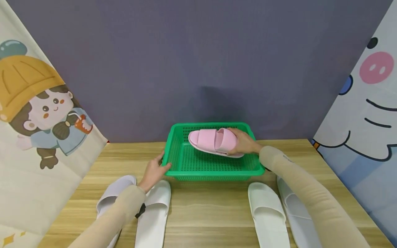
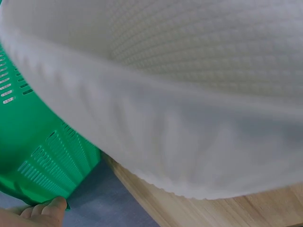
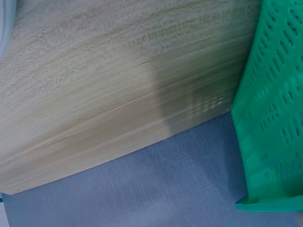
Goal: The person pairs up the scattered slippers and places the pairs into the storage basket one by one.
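Note:
A green plastic basket (image 1: 211,173) with slotted walls stands against the grey wall panel. My left hand (image 1: 154,171) grips its left rim, the thumb over the edge; fingertips on the rim also show at the bottom of the left wrist view. Above the basket's right half, my right hand (image 1: 243,142) holds pink slippers (image 1: 207,139) by their right end. They look like a pair laid together, though the overlap hides part of them. The soles point toward the basket floor; whether they touch it I cannot tell. The right hand is out of the right wrist view.
White slippers stand in front: one (image 1: 152,224) by my left forearm, one (image 1: 270,220) at right. Pale lilac slippers lie outside them, one at left (image 1: 119,184), one at right (image 1: 299,213), partly under my sleeves. The wooden surface (image 1: 211,220) ends at the grey panel (image 1: 198,69).

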Action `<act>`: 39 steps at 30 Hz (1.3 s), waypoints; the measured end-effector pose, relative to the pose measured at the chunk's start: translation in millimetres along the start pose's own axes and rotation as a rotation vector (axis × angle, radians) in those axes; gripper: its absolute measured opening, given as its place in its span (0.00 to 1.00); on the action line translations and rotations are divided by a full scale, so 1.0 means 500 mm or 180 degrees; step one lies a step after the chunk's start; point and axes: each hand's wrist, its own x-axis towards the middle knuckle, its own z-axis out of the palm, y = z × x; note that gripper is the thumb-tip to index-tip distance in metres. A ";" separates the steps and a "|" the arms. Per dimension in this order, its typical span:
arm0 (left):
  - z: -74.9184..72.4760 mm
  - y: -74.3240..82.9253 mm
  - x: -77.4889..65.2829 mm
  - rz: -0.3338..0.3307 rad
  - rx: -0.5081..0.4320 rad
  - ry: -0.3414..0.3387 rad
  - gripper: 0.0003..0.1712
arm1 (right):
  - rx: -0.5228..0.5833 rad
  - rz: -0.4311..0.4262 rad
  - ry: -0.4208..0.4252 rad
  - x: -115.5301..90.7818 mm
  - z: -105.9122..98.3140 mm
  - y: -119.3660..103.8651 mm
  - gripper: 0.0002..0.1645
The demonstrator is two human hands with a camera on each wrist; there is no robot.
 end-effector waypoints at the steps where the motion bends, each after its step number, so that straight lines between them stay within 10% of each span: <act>1: -0.001 -0.001 -0.001 0.0015 -0.0003 0.0006 0.39 | -0.0016 0.0004 -0.0009 -0.001 0.000 -0.002 0.62; 16: -0.022 -0.012 -0.020 0.0053 -0.0084 -0.0032 0.39 | 0.0252 0.0462 -0.0153 -0.026 -0.004 -0.041 0.43; 29: -0.026 -0.004 -0.025 0.0080 -0.0192 -0.0087 0.40 | 0.0125 0.0347 -0.0017 -0.043 -0.013 -0.054 0.37; 39: -0.043 0.006 -0.025 0.0194 0.0277 -0.0152 0.41 | -0.0078 0.0263 0.0111 -0.052 -0.033 -0.074 0.26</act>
